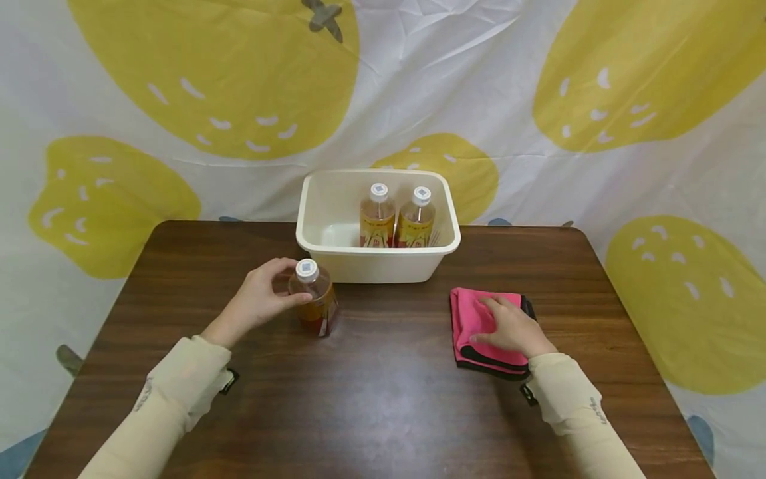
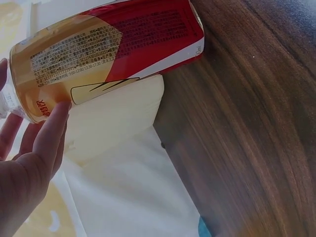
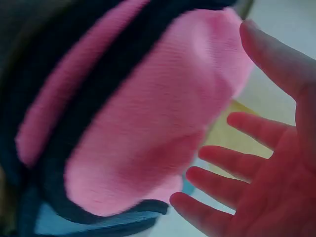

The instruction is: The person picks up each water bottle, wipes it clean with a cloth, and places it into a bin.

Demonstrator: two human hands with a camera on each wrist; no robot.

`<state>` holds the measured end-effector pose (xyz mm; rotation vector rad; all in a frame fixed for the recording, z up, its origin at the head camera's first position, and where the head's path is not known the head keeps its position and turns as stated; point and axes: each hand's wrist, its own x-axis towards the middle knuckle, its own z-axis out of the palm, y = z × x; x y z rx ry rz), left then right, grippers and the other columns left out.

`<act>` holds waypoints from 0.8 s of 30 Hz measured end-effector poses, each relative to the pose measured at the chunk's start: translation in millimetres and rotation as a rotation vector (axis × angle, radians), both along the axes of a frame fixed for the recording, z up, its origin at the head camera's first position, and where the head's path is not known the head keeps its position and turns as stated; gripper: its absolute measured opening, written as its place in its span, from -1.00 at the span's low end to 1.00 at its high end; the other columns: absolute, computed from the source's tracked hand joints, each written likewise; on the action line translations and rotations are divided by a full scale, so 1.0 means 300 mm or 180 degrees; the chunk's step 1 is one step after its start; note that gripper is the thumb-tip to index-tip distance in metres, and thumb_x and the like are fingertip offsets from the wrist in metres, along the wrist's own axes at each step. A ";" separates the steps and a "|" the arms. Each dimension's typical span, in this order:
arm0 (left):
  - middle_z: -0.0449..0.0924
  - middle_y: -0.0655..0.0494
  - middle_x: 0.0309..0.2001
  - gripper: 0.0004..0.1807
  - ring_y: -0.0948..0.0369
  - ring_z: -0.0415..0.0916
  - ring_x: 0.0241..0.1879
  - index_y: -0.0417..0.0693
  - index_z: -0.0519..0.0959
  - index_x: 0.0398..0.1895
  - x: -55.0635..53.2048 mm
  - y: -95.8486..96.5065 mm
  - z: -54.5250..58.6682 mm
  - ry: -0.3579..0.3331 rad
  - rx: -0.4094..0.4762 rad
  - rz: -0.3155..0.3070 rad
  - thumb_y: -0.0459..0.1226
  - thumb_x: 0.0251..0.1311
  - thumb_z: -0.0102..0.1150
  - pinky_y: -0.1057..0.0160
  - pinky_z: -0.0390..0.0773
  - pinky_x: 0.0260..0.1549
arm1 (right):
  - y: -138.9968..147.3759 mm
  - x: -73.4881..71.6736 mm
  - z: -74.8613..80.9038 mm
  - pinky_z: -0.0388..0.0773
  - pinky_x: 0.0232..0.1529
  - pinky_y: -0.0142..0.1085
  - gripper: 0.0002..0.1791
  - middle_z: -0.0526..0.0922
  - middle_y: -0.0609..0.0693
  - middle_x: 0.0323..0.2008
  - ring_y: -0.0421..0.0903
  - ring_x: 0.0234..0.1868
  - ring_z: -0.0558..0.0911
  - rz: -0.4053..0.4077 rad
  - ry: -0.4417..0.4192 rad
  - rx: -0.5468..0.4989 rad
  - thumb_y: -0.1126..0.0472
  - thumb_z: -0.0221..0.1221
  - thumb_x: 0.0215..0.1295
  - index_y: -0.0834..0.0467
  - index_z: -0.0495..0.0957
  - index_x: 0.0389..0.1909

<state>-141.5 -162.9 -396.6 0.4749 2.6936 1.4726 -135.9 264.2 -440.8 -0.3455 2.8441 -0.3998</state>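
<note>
In the head view my left hand (image 1: 256, 301) holds a clear plastic drink bottle (image 1: 317, 307) by its upper part, thumb on the near side. The bottle has a white cap and a gold and red label, and stands on the table in front of a cream bin (image 1: 377, 266). Close up in the left wrist view, fingers (image 2: 47, 133) touch the label just below the bottle's neck. My right hand (image 1: 512, 326) is over a folded pink cloth (image 1: 469, 313) with black edging. Its fingers are spread in the right wrist view, with nothing gripped between them.
Two similar bottles, a left one (image 1: 378, 216) and a right one (image 1: 416, 219), stand in the right half of the bin. The brown wooden table (image 1: 383, 399) ends at the back against a white curtain (image 1: 407, 80) printed with yellow fruit.
</note>
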 end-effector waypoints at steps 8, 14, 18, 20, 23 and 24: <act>0.46 -0.16 -0.06 -0.50 -0.13 0.45 0.00 -0.27 0.44 -0.06 0.001 -0.002 -0.008 -0.0061 0.0064 -0.0012 -0.32 -0.11 0.37 0.07 0.55 -0.19 | 0.012 0.001 -0.067 0.27 0.06 0.20 -0.11 0.25 0.40 0.19 0.32 0.20 0.23 -0.0043 0.0023 -0.0016 0.02 0.38 -0.15 0.28 0.27 0.22; 0.46 -0.16 -0.05 -0.50 -0.13 0.44 0.01 -0.26 0.44 -0.05 0.003 -0.004 -0.006 -0.0118 0.0071 -0.0010 -0.31 -0.11 0.37 0.07 0.55 -0.18 | 0.006 -0.002 -0.087 0.21 0.09 0.24 -0.07 0.20 0.41 0.22 0.35 0.22 0.18 -0.0103 -0.0013 0.0025 0.01 0.39 -0.20 0.28 0.24 0.24; 0.46 -0.16 -0.04 -0.49 -0.14 0.43 0.02 -0.26 0.44 -0.04 0.001 -0.007 -0.009 -0.0126 0.0064 -0.0023 -0.29 -0.10 0.36 0.08 0.54 -0.17 | 0.000 -0.007 -0.094 0.22 0.09 0.22 -0.02 0.21 0.40 0.22 0.33 0.22 0.20 -0.0149 -0.0022 0.0054 -0.01 0.41 -0.25 0.27 0.23 0.25; 0.46 -0.16 -0.05 -0.50 -0.14 0.43 0.02 -0.26 0.44 -0.04 0.000 -0.008 -0.010 -0.0115 0.0059 -0.0026 -0.29 -0.10 0.36 0.08 0.54 -0.17 | -0.003 -0.008 -0.097 0.23 0.09 0.21 0.00 0.21 0.39 0.22 0.33 0.21 0.22 -0.0167 -0.0016 0.0065 -0.02 0.41 -0.27 0.27 0.23 0.25; 0.46 -0.16 -0.06 -0.50 -0.14 0.44 0.01 -0.26 0.44 -0.05 -0.002 -0.007 -0.009 -0.0074 0.0046 -0.0038 -0.30 -0.10 0.36 0.08 0.54 -0.17 | -0.006 -0.008 -0.100 0.27 0.06 0.20 -0.01 0.24 0.39 0.19 0.33 0.17 0.26 -0.0153 0.0067 0.0083 -0.03 0.42 -0.29 0.27 0.25 0.23; 0.47 -0.15 -0.06 -0.50 -0.13 0.44 0.01 -0.25 0.44 -0.05 -0.003 -0.006 -0.008 -0.0062 0.0042 -0.0040 -0.30 -0.10 0.37 0.08 0.55 -0.18 | -0.006 -0.006 -0.101 0.29 0.05 0.19 -0.02 0.26 0.39 0.18 0.33 0.15 0.29 -0.0148 0.0106 0.0087 -0.03 0.42 -0.29 0.26 0.27 0.23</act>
